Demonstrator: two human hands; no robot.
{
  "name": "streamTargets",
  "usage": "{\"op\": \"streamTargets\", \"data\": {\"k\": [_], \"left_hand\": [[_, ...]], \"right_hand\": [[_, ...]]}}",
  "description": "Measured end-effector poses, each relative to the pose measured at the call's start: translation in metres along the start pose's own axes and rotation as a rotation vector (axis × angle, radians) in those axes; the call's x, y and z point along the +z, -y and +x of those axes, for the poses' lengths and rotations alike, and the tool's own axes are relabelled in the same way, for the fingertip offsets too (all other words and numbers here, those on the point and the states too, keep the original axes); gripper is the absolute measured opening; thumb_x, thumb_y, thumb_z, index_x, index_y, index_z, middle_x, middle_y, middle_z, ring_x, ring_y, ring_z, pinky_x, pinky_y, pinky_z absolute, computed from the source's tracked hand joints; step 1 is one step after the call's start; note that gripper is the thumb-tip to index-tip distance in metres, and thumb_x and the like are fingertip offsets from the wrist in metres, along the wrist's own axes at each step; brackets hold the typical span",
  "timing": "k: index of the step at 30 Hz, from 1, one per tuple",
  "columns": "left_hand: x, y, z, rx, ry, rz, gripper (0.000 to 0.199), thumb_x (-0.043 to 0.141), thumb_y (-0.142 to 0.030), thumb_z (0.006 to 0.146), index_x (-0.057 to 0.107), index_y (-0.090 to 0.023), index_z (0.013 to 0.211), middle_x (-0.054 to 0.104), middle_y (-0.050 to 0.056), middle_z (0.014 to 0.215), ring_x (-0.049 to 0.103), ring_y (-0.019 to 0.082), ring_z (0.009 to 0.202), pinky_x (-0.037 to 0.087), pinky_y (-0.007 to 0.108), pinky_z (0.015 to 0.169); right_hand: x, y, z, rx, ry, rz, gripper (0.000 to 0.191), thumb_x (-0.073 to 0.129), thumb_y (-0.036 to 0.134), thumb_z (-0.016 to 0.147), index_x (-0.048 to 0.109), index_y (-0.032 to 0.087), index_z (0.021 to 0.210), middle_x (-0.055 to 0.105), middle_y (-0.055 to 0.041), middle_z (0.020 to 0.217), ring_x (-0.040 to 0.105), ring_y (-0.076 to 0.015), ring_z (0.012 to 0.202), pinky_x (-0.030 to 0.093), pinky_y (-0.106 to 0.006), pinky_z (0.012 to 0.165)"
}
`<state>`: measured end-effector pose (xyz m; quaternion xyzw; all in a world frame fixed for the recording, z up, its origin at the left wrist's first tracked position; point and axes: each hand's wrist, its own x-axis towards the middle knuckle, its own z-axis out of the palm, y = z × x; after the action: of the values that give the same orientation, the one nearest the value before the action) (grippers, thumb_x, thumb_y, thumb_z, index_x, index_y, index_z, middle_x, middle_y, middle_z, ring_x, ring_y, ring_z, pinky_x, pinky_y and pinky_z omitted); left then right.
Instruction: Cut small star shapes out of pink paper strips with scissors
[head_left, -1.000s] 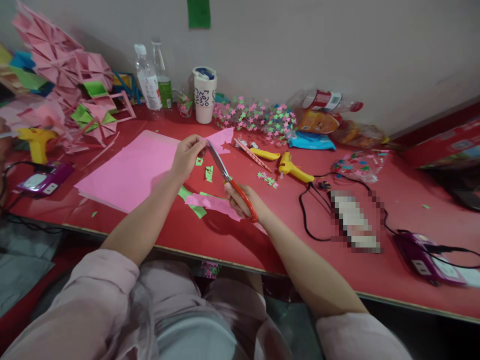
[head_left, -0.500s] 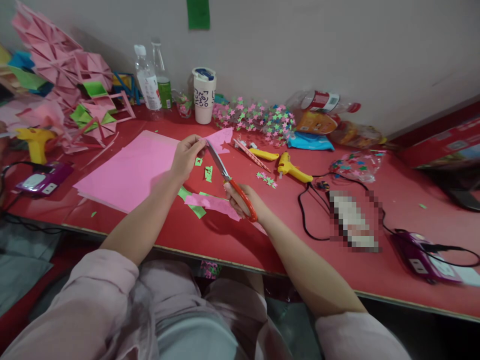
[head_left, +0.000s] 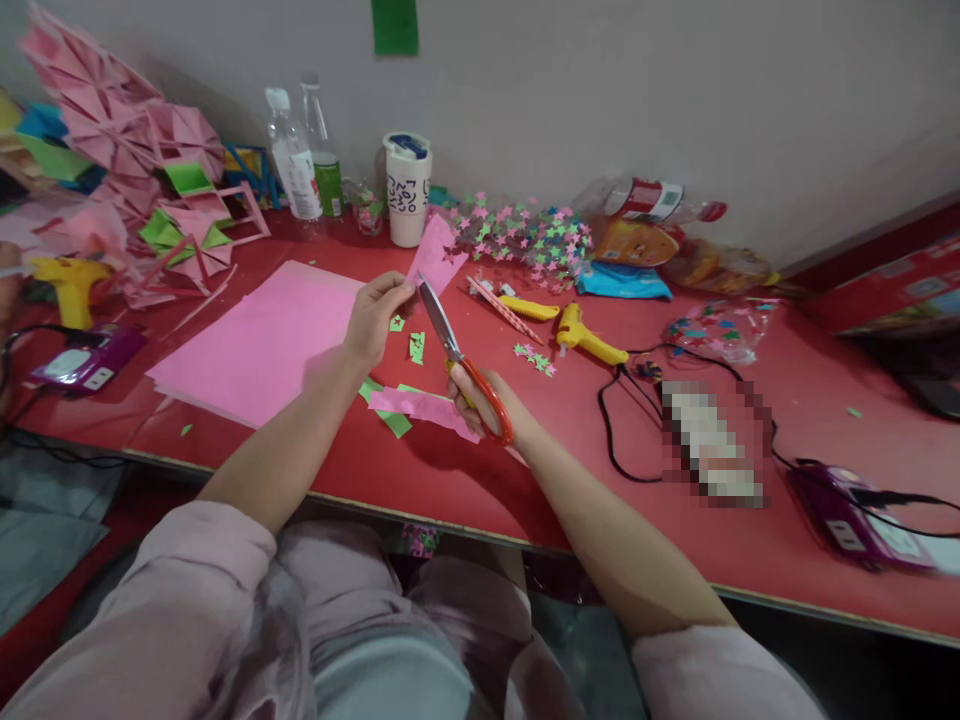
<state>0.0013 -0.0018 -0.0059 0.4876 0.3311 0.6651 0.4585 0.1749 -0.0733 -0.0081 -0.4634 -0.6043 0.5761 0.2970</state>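
Note:
My left hand [head_left: 375, 310] pinches a piece of pink paper [head_left: 439, 252] that sticks up beyond the fingertips. In my right hand [head_left: 487, 402] is a pair of orange-handled scissors [head_left: 442, 320], its blade tips beside the left fingertips at the paper. Between and below the hands lie small green paper scraps [head_left: 417, 347], a pink strip [head_left: 412, 402] and a green strip [head_left: 391, 420]. Left of my left hand is a stack of pink sheets [head_left: 255, 340]. Small paper stars [head_left: 534, 358] lie right of the scissors.
On the red table [head_left: 450, 490] stand bottles [head_left: 296, 165] and a white cup [head_left: 407, 195]. A yellow glue gun [head_left: 589, 338], yellow cutter [head_left: 529, 308] and bag of stars [head_left: 517, 240] lie at the right. Folded pink paper shapes [head_left: 112, 130] and another person's hand [head_left: 9, 280] are at the left.
The pink paper in my left hand has turned from pointing rightward to pointing more upward. The scissors have shifted slightly, still in my right hand.

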Motion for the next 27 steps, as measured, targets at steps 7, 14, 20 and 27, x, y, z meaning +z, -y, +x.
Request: {"op": "streamTargets", "data": {"k": [7, 14, 20, 27], "left_hand": [[-0.001, 0.001, 0.000, 0.015, 0.032, 0.044, 0.021, 0.054, -0.016, 0.075, 0.051, -0.017, 0.054, 0.049, -0.005, 0.049, 0.043, 0.004, 0.049, 0.034, 0.018, 0.052], [-0.010, -0.003, 0.006, 0.037, 0.032, 0.067, 0.022, 0.051, -0.013, 0.070, 0.047, -0.017, 0.049, 0.044, -0.004, 0.046, 0.039, 0.004, 0.045, 0.029, 0.019, 0.047], [-0.015, -0.003, 0.009, 0.025, 0.042, 0.092, 0.021, 0.052, -0.013, 0.068, 0.048, -0.016, 0.047, 0.042, -0.005, 0.044, 0.038, 0.003, 0.044, 0.027, 0.019, 0.047], [-0.015, -0.002, 0.008, 0.055, -0.007, 0.088, 0.017, 0.055, -0.017, 0.069, 0.054, -0.017, 0.051, 0.049, -0.005, 0.048, 0.042, 0.004, 0.047, 0.031, 0.019, 0.050]], "right_hand": [[-0.003, 0.002, 0.002, 0.021, 0.034, -0.006, 0.042, 0.045, 0.059, 0.086, 0.041, 0.020, 0.070, 0.031, 0.0102, 0.040, 0.030, -0.0051, 0.028, 0.032, -0.018, 0.030], [-0.009, 0.010, 0.000, 0.072, 0.053, -0.038, 0.041, 0.053, 0.057, 0.082, 0.040, 0.020, 0.072, 0.031, 0.0106, 0.042, 0.029, -0.0040, 0.030, 0.029, -0.017, 0.030], [-0.011, 0.011, 0.001, 0.079, 0.054, -0.066, 0.039, 0.054, 0.054, 0.083, 0.041, 0.020, 0.071, 0.031, 0.0104, 0.043, 0.029, -0.0037, 0.030, 0.028, -0.017, 0.030], [-0.010, 0.011, 0.002, 0.081, 0.022, -0.111, 0.039, 0.054, 0.053, 0.083, 0.040, 0.020, 0.068, 0.032, 0.0100, 0.040, 0.029, -0.0042, 0.028, 0.025, -0.018, 0.029]]}}
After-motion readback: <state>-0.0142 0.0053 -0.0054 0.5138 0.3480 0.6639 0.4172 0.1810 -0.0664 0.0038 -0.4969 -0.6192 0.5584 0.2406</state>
